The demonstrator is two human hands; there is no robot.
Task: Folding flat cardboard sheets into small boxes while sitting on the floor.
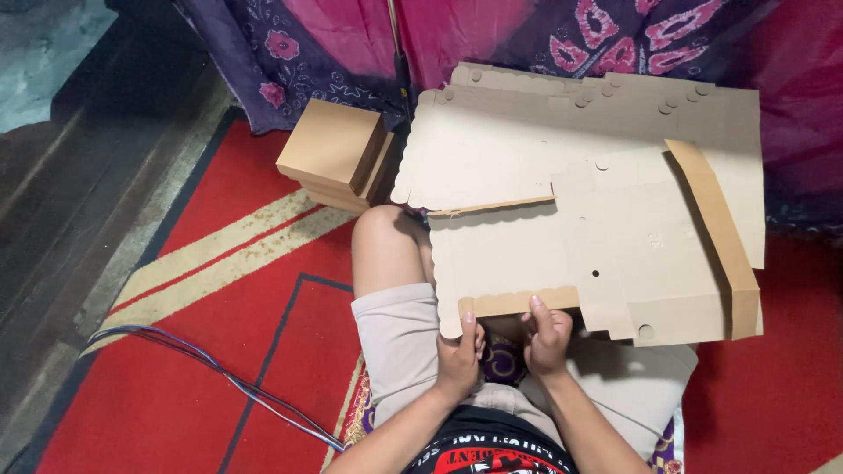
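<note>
Because the flat cardboard sheet rests across the lap, the left hand and right hand both pinch closed on its near flap, thumbs on top, folding it.

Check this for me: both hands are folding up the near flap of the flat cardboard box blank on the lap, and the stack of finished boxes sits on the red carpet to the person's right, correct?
Not quite. The head view shows the stack of finished boxes on the red carpet to the person's left, not the right. The rest holds: the left hand and right hand are both at the near flap of the flat cardboard box blank on the lap.
</note>
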